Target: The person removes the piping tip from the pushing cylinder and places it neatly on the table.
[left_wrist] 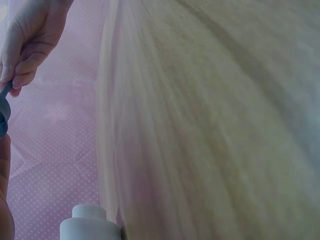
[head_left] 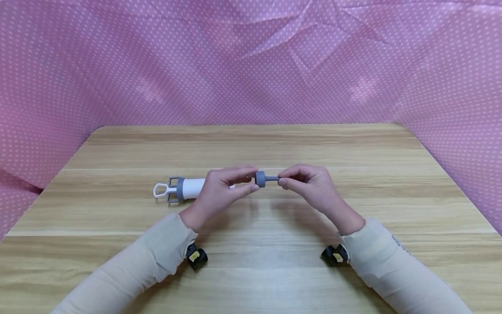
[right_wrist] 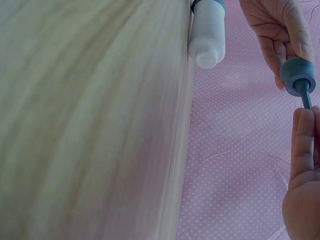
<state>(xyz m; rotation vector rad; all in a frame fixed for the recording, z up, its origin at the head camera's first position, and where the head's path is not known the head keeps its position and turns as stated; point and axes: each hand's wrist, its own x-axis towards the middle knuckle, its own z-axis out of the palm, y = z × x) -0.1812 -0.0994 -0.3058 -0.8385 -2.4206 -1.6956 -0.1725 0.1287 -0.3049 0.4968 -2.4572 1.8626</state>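
Between both hands, above the table, is a grey nozzle (head_left: pixel 260 179) with a wide cup-shaped cap and a thin spout. My right hand (head_left: pixel 313 187) pinches the spout's tip between thumb and fingers. At the cap's wide end, the left hand (head_left: pixel 219 189) holds the rim with its thumb and fingertips, as the right wrist view also shows. A white syringe-like barrel (head_left: pixel 192 188) lies on the table behind the left hand, which hides part of it. It has a grey collar with side grips and a white loop handle (head_left: pixel 160 190) pointing left. Its white stepped end (right_wrist: pixel 205 57) shows in the right wrist view.
The wooden table (head_left: pixel 251 148) spreads under both hands, with rounded far corners. Pink dotted cloth (head_left: pixel 251 78) hangs behind it and along both sides. A small black camera (head_left: pixel 197 257) is strapped at the left wrist, another camera (head_left: pixel 334 254) at the right.
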